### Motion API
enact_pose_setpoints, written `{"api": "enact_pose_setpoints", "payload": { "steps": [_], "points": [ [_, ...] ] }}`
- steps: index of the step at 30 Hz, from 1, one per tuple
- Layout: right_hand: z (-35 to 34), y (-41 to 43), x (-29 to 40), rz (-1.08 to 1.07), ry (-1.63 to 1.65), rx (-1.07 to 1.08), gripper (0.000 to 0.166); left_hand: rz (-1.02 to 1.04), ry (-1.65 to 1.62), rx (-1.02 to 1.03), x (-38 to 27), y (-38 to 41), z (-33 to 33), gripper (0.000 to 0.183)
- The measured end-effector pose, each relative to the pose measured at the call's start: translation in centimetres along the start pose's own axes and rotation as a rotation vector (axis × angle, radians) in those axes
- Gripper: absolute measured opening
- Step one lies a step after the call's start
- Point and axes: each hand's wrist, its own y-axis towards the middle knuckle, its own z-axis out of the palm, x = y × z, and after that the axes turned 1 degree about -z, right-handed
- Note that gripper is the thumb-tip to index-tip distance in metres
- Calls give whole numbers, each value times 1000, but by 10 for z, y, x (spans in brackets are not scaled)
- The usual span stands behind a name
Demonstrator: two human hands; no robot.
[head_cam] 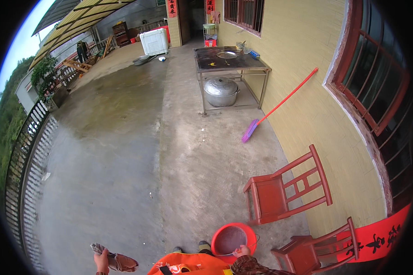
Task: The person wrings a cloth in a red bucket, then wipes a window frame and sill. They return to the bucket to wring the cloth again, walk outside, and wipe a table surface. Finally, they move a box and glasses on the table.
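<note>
My left hand (102, 260) is closed on a crumpled grey-brown cloth (118, 261), held out to the left of my orange apron (189, 263). My right hand (242, 251) grips the thin wire handle of a red plastic bucket (251, 233), just right of my shoes. Greyish, murky water (231, 239) stands in the bucket. Whether the bucket rests on the floor or hangs from the handle, I cannot tell.
Two red wooden chairs (270, 199) (301, 256) stand at the right by the wall. A broom with a purple head (250, 131) leans there. Ahead are a dark-topped metal table (210, 62), a lidded aluminium pot (221, 98) and a white bin (154, 42). A balustrade (31, 161) runs along the left.
</note>
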Motion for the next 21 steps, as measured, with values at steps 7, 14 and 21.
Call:
{"api": "enact_pose_setpoints", "payload": {
  "steps": [7,14,21],
  "points": [
    [106,43,-12,-27,-30,130,9,29,16,171,-103,54,107,16],
    [174,121,-27,-139,101,56,9,113,-32,419,-184,138,228,13],
    [238,63,-38,-72,-159,-112,19,48,65,562,-243,196,295,17]
  ]
}}
